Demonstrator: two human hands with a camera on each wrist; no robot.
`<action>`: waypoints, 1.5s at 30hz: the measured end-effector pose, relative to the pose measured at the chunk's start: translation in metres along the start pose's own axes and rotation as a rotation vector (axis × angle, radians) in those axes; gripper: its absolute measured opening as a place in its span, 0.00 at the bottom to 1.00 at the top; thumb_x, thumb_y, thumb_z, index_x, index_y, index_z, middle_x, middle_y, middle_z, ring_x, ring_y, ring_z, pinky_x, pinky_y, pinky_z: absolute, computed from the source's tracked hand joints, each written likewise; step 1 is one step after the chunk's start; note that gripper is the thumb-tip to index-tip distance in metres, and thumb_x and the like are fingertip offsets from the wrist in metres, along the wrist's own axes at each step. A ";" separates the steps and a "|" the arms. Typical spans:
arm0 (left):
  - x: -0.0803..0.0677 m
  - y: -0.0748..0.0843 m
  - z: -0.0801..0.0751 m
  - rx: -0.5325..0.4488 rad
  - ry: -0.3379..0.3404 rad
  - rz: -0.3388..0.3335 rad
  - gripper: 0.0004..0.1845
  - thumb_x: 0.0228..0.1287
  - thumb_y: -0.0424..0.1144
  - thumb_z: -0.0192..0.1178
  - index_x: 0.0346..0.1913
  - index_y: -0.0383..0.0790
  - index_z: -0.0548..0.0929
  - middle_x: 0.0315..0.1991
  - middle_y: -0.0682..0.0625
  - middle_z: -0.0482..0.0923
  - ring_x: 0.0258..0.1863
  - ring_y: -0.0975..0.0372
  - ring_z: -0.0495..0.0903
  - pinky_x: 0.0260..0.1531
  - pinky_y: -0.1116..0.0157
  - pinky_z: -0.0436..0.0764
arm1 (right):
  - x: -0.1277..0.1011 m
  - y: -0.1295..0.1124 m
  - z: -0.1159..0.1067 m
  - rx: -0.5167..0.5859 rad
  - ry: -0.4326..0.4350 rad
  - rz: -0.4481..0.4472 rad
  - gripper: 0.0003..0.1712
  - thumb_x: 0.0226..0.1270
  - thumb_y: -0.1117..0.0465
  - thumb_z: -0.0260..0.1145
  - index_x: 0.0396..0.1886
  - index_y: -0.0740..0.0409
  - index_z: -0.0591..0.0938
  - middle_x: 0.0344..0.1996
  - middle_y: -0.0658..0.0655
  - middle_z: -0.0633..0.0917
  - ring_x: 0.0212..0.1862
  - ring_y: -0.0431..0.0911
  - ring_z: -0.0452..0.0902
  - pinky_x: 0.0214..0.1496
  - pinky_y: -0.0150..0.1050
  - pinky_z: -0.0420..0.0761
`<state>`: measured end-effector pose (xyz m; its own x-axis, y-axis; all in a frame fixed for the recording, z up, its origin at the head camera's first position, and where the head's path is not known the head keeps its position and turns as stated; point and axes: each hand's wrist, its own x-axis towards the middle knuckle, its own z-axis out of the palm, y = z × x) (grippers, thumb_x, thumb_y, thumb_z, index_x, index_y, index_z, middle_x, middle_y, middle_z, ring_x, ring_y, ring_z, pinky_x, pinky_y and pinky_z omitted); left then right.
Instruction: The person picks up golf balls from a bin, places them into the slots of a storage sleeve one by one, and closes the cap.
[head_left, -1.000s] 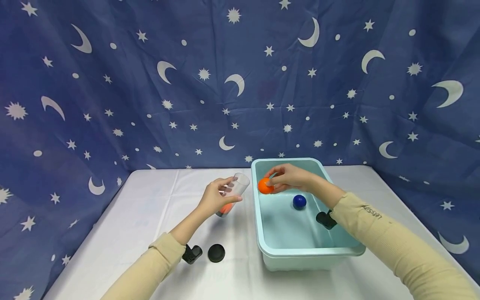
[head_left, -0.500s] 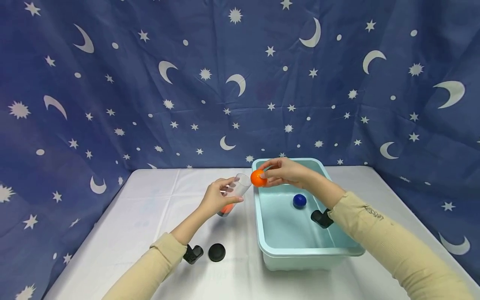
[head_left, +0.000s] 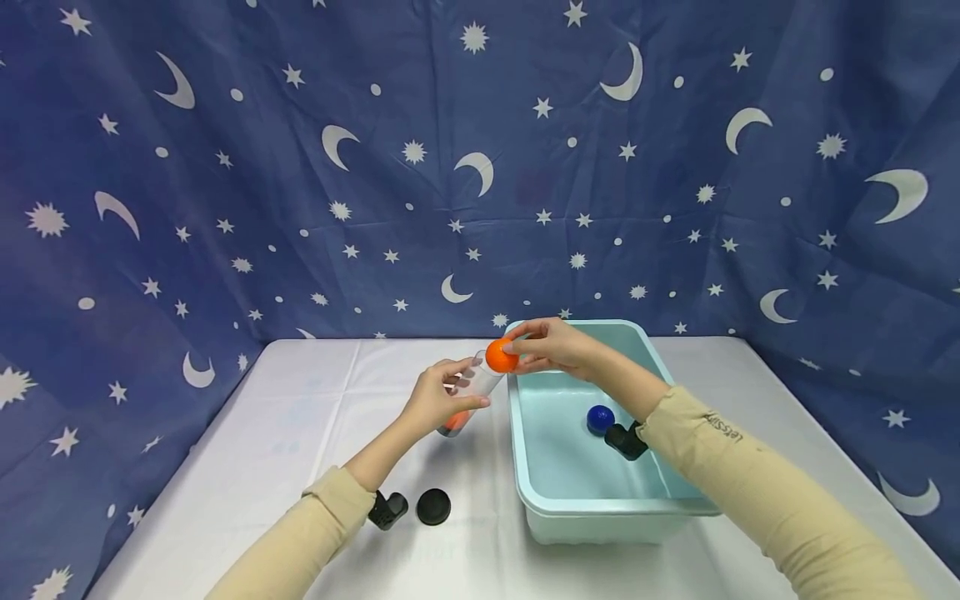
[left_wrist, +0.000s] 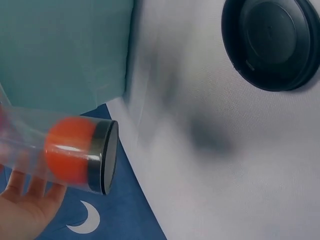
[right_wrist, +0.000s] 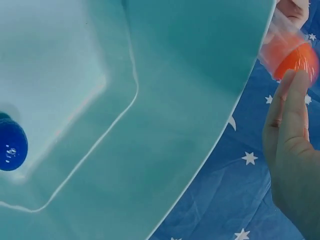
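Note:
My left hand (head_left: 438,395) grips a clear tube (head_left: 477,382) tilted to the right, held above the table. An orange ball (left_wrist: 70,150) lies at the tube's dark-rimmed lower end, seen in the left wrist view. With my right hand (head_left: 558,346) I pinch a second orange ball (head_left: 500,356) by thumb and fingers at the tube's upper mouth. In the right wrist view this ball (right_wrist: 299,62) appears partly within the mouth, though blur hides how far. A black round lid (head_left: 433,507) lies on the table near my left forearm.
A pale teal bin (head_left: 600,506) stands right of the tube, under my right forearm. Inside it lies a blue ball (head_left: 600,419). A blue curtain (head_left: 480,225) with moons and stars hangs behind the white-covered table (head_left: 307,400).
My right hand has carried the orange ball leftward from over the bin to the tube's mouth. My left hand and the tube have stayed almost in place.

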<state>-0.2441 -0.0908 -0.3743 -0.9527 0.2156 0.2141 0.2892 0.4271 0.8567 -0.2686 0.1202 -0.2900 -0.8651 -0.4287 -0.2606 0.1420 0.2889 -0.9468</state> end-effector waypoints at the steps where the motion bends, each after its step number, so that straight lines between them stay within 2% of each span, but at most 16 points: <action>1: 0.000 0.000 0.000 0.007 0.003 0.006 0.33 0.44 0.36 0.75 0.59 0.40 0.78 0.45 0.44 0.80 0.45 0.51 0.80 0.45 0.58 0.81 | 0.000 0.001 0.000 0.006 0.000 -0.004 0.22 0.68 0.64 0.59 0.58 0.69 0.71 0.45 0.60 0.78 0.33 0.42 0.82 0.51 0.40 0.82; 5: 0.000 -0.003 0.001 0.028 0.009 0.020 0.32 0.43 0.35 0.75 0.57 0.37 0.79 0.44 0.43 0.81 0.43 0.52 0.80 0.44 0.60 0.81 | -0.002 0.003 -0.003 0.008 0.008 -0.015 0.22 0.68 0.65 0.59 0.58 0.71 0.71 0.40 0.56 0.77 0.33 0.41 0.82 0.51 0.40 0.82; 8: 0.000 -0.004 0.001 0.029 0.001 0.018 0.31 0.44 0.34 0.75 0.56 0.39 0.80 0.43 0.42 0.82 0.42 0.53 0.80 0.43 0.61 0.81 | -0.004 0.004 -0.008 -0.030 0.014 -0.023 0.22 0.67 0.65 0.59 0.59 0.71 0.70 0.41 0.57 0.77 0.33 0.41 0.82 0.48 0.38 0.83; 13: 0.000 -0.004 0.000 0.030 -0.024 0.015 0.31 0.44 0.35 0.75 0.56 0.41 0.80 0.44 0.44 0.82 0.42 0.54 0.79 0.45 0.61 0.80 | -0.008 0.007 -0.021 -0.104 0.039 -0.029 0.23 0.67 0.65 0.60 0.58 0.73 0.70 0.41 0.58 0.78 0.34 0.41 0.81 0.48 0.38 0.83; 18: -0.002 -0.007 -0.004 0.045 -0.041 0.013 0.31 0.44 0.36 0.75 0.56 0.39 0.80 0.43 0.45 0.82 0.42 0.54 0.79 0.46 0.60 0.80 | -0.011 0.019 -0.038 -0.166 0.059 -0.013 0.20 0.67 0.66 0.59 0.55 0.73 0.71 0.36 0.53 0.79 0.33 0.39 0.81 0.49 0.38 0.83; 24: -0.003 -0.010 -0.005 0.044 -0.047 0.005 0.32 0.44 0.36 0.75 0.57 0.38 0.79 0.44 0.44 0.82 0.42 0.53 0.79 0.47 0.59 0.80 | -0.014 0.036 -0.056 -0.169 0.051 -0.011 0.23 0.66 0.66 0.59 0.56 0.76 0.69 0.38 0.55 0.79 0.33 0.39 0.81 0.50 0.38 0.83; 30: -0.006 -0.008 -0.006 0.045 -0.046 -0.010 0.31 0.44 0.36 0.75 0.57 0.39 0.80 0.43 0.44 0.82 0.42 0.54 0.79 0.45 0.60 0.81 | -0.017 0.045 -0.064 -0.227 0.036 -0.013 0.23 0.62 0.63 0.64 0.51 0.75 0.74 0.32 0.56 0.79 0.29 0.39 0.79 0.41 0.33 0.84; 33: -0.007 -0.009 -0.009 0.053 -0.036 -0.019 0.31 0.44 0.36 0.75 0.57 0.40 0.80 0.43 0.44 0.82 0.42 0.54 0.78 0.42 0.61 0.81 | -0.015 0.047 -0.059 -0.287 0.070 0.014 0.21 0.61 0.64 0.64 0.50 0.75 0.75 0.26 0.55 0.79 0.25 0.38 0.78 0.32 0.29 0.83; 37: -0.009 -0.011 -0.011 0.057 -0.041 -0.026 0.32 0.45 0.37 0.75 0.58 0.39 0.79 0.45 0.42 0.81 0.42 0.54 0.78 0.42 0.62 0.81 | -0.012 0.052 -0.051 -0.377 0.156 0.059 0.17 0.62 0.67 0.63 0.47 0.74 0.76 0.21 0.52 0.76 0.21 0.36 0.74 0.29 0.28 0.81; 41: -0.011 -0.013 -0.012 0.044 -0.047 -0.047 0.32 0.45 0.37 0.74 0.58 0.39 0.78 0.47 0.41 0.81 0.44 0.53 0.78 0.43 0.60 0.81 | -0.011 0.061 -0.048 -0.472 0.241 0.088 0.11 0.62 0.66 0.63 0.40 0.71 0.78 0.22 0.52 0.75 0.19 0.38 0.71 0.29 0.32 0.81; 45: -0.012 -0.015 -0.014 0.052 -0.045 -0.052 0.33 0.45 0.38 0.75 0.58 0.39 0.78 0.46 0.43 0.81 0.43 0.54 0.78 0.42 0.61 0.81 | -0.009 0.068 -0.047 -0.556 0.278 0.112 0.07 0.60 0.66 0.64 0.34 0.68 0.79 0.23 0.52 0.74 0.21 0.40 0.70 0.28 0.34 0.81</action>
<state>-0.2382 -0.1122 -0.3826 -0.9616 0.2311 0.1479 0.2455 0.4837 0.8401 -0.2733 0.1840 -0.3430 -0.9628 -0.1532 -0.2227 0.0323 0.7529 -0.6574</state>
